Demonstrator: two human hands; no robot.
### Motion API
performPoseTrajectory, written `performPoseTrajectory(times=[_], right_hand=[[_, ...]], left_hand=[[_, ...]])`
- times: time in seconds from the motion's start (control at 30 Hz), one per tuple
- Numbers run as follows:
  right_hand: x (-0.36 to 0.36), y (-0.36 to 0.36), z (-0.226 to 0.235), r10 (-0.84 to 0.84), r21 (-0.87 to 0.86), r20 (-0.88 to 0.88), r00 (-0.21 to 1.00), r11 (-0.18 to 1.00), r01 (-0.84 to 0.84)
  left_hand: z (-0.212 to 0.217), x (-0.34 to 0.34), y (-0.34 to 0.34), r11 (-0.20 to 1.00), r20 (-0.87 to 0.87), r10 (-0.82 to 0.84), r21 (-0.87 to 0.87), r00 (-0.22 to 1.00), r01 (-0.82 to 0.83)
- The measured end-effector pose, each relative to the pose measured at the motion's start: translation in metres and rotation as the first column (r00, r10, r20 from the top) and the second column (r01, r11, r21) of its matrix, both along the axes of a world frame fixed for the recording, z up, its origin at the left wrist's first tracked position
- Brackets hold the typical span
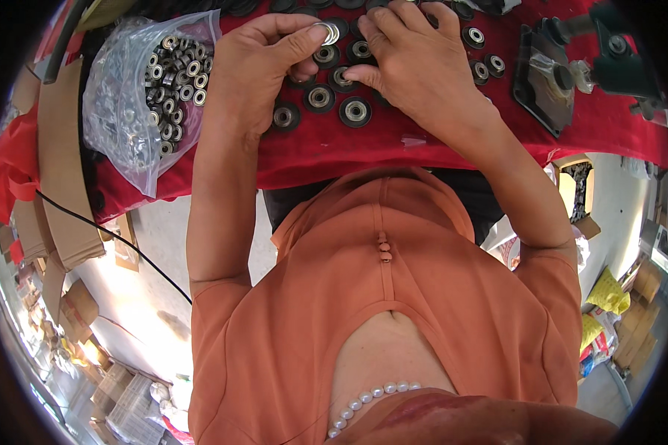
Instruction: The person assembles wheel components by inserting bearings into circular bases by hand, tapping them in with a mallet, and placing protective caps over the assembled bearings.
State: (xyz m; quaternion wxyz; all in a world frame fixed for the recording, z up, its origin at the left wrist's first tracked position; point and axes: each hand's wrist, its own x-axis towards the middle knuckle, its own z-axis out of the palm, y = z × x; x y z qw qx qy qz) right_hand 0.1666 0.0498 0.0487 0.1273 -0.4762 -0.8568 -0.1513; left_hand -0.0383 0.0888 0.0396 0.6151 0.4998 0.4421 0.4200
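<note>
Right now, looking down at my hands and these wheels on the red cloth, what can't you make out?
1. Head view: wheels under the right hand, covered by palm and fingers.
2. Ring pinched by the left hand: too small to tell its detail.
3. Bag of bearings: lower contents blurred behind crinkled plastic.
4. Black press tool: top cut off by the picture's rim.

We are working over a bright red cloth (334,152), plain and unpatterned. The wheels (355,111) lying on it are showing black rims around silver centres. Our left hand (256,70) is pinching a shiny silver ring (326,31). The clear bag (137,96) is glinting with silver and black bearings. We are wearing a plain orange top (393,297) and white pearls (367,400). Brown cardboard (63,163) is lying at the left, a black cable (119,241) crossing below it, and dark grey metal parts (549,70) are sitting at the right.
</note>
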Motion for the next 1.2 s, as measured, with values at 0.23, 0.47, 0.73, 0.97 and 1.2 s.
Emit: performPoseTrajectory(times=[0.23,0.47,0.73,0.97,1.2], right_hand=[[0.013,0.023,0.016,-0.029,-0.125,-0.189,0.982,0.992,0.005],[0.007,0.032,0.020,-0.418,-0.619,-0.748,0.515,0.720,-0.315],[0.001,0.058,-0.036,0.264,0.188,-0.625,0.735,0.964,-0.186],[-0.013,0.054,-0.035,0.341,0.297,-0.327,0.881,0.922,-0.247],[-0.021,0.028,-0.004,0.180,0.023,-0.236,0.955,0.984,-0.179]], left_hand=[[-0.006,0.000,0.011,0.998,0.021,-0.065,0.015,0.998,0.065],[-0.010,0.014,0.014,0.996,0.179,-0.083,0.033,0.980,0.079],[-0.017,-0.016,0.021,0.968,-0.015,0.217,0.132,0.976,-0.213],[-0.016,-0.026,0.014,0.970,-0.022,0.233,0.074,0.972,-0.230],[-0.015,-0.025,0.015,0.959,-0.081,0.257,0.142,0.963,-0.244]])
